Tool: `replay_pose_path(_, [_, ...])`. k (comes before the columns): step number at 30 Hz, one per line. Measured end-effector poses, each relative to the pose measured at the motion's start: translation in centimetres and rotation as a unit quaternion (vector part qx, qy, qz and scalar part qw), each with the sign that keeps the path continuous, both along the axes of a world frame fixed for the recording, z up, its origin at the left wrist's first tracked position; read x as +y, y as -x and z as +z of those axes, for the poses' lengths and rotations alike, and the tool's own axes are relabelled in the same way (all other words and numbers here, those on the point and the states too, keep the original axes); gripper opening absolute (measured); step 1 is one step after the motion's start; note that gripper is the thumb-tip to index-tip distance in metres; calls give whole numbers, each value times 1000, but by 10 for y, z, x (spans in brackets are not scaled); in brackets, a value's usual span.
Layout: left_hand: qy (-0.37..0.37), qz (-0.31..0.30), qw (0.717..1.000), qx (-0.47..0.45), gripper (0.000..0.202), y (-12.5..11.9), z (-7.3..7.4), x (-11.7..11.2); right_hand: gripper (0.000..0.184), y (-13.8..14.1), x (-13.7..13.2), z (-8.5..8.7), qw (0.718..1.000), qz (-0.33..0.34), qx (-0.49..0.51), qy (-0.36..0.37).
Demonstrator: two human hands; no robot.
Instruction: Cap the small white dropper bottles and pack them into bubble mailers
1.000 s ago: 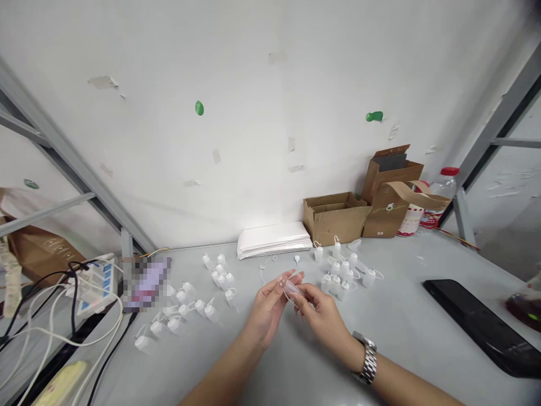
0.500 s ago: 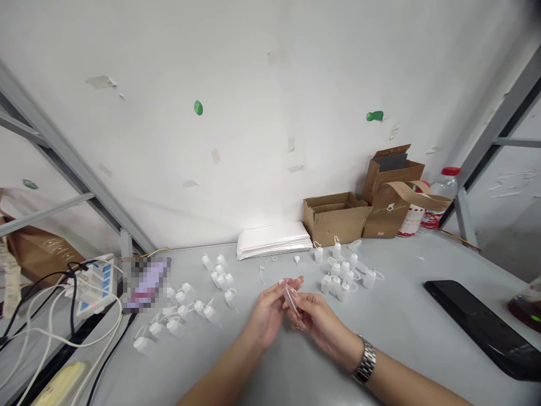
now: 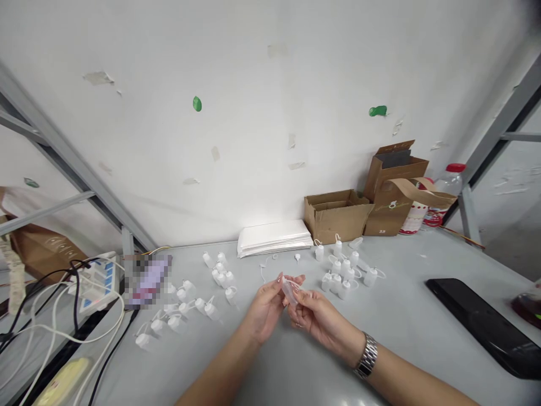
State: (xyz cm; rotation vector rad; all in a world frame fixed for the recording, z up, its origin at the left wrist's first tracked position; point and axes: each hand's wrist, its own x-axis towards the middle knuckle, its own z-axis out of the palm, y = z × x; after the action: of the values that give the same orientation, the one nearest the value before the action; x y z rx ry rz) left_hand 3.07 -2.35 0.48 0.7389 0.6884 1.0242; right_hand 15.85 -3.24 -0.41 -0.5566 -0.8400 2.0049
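Right-hand fingers have shifted lower since a second ago, and the small translucent bottle (image 3: 289, 294) now slants more steeply. It is held up between both hands above the worktop (image 3: 274, 372). Its long axis runs from upper left to lower right, the narrower end pointing up and towards the wall, the other end down towards the right palm. The left hand (image 3: 267, 313) pinches it near the upper end, thumb against the side; the right hand (image 3: 319, 318) grips the body, thumb laid along it, other fingers curled underneath. A pale strip shows beside the upper end, but whether a cap is seated there I cannot tell. Beyond the hands lie a loose white nozzle piece (image 3: 297, 257) and a thin white strap (image 3: 262, 269). Capped bottles (image 3: 345, 290) stand grouped to the right, and more small bottles (image 3: 174, 322) are spread to the left, several of them tilted or lying down
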Motion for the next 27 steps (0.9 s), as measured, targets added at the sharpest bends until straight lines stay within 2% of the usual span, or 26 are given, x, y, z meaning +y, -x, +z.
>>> replay_pose_path(6, [-13, 47, 999, 22, 31, -4, -1, 0, 36, -1, 0, 2, 996, -42, -75, -22])
replay_pose_path(10, [-48, 133, 984, 106, 33, -5, -4, -1, 34, -2, 0, 3, 962, -137, -213, -98])
replay_pose_path(13, [-132, 210, 941, 231, 35, -3, -2, -5, 32, -3, 0, 2, 929, -188, -286, -143])
replay_pose_path(16, [-269, 212, 872, 349, 30, 0, 0, -11, 30, -5, -2, 2, 911, -200, -316, -175])
replay_pose_path(18, [-311, 195, 841, 397, 29, 0, -1, -13, 30, -6, -2, 3, 912, -198, -313, -178])
replay_pose_path(21, [-321, 182, 826, 426, 29, 0, -6, -13, 34, -6, -1, 3, 925, -187, -291, -160])
replay_pose_path(24, [-317, 168, 829, 430, 31, -2, -9, -12, 40, -5, 0, 3, 945, -168, -252, -126])
replay_pose_path(27, [-296, 160, 848, 410, 31, -4, -6, -14, 43, -3, -2, 3, 963, -158, -206, -76])
